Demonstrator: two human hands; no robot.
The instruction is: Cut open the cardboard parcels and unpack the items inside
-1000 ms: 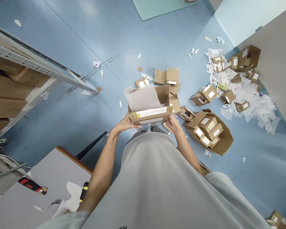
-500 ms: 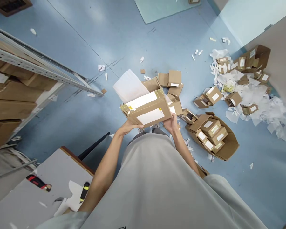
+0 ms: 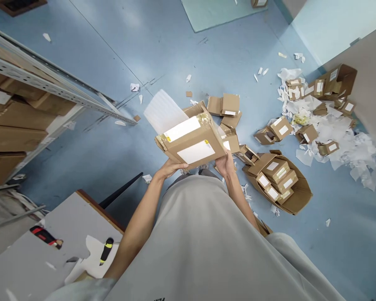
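Between my two hands I hold an opened cardboard box [image 3: 188,142], tilted, with white labels on the sides facing me. My left hand [image 3: 171,168] grips its lower left edge, thumb along the front. At the lower right corner my right hand [image 3: 226,164] is closed on the box, its fingers partly hidden. A sheet of white foam wrap [image 3: 164,112] sticks out of the box's open top on the left. What else lies inside the box cannot be seen.
Left stands a metal shelf [image 3: 65,97] with cartons. A table [image 3: 59,221] at lower left holds a red-black cutter [image 3: 45,236] and a black-yellow cutter [image 3: 106,251]. A large carton [image 3: 302,194] of small boxes stands right. Behind it lie paper scraps [image 3: 351,146] and opened boxes [image 3: 230,103].
The box has shifted slightly left and tipped a little, showing more of its labelled front. Both hands keep their hold, and the head view has moved slightly.
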